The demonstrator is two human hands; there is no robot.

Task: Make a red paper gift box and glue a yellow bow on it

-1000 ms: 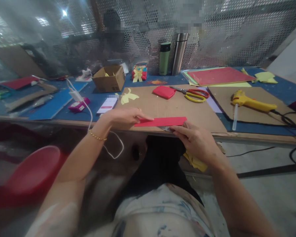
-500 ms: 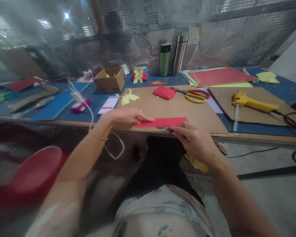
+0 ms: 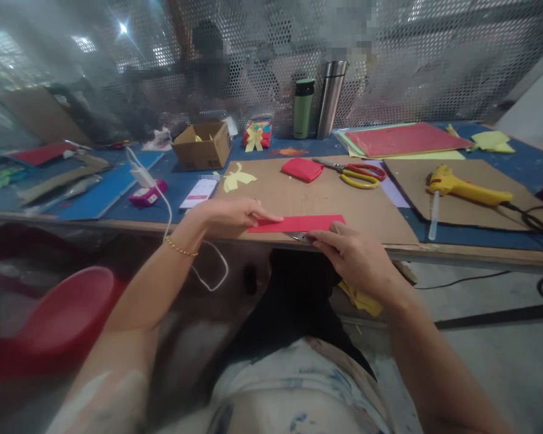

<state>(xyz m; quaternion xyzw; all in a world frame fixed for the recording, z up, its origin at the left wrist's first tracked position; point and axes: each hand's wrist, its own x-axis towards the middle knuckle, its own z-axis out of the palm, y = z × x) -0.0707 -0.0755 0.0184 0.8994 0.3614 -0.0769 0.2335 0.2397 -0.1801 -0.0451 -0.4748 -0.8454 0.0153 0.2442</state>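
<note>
A long red strip [image 3: 308,223], of paper or felt, lies along the front edge of the cardboard sheet [image 3: 366,208]. Across its left end rests my left hand [image 3: 235,216], index finger stretched out flat on top; its other fingers are partly hidden. At the strip's lower edge, my right hand [image 3: 348,247] is closed on a small pointed metal blade tool [image 3: 297,236], whose tip points left. The tool's handle is hidden in the fingers, so its exact kind is unclear. My right fingertips also meet the strip's right end.
Behind the strip are a folded red piece [image 3: 302,170], scissors [image 3: 359,175] with red and yellow handles, and yellow scraps [image 3: 239,178]. A phone [image 3: 199,194] and white cable [image 3: 168,211] lie left. Rightward sits a yellow glue gun [image 3: 470,188]. Farther back stand a carton [image 3: 203,154] and flasks [image 3: 330,102].
The blade in my right hand has slid slightly left along the strip's lower edge. My left hand and the strip stay in place.
</note>
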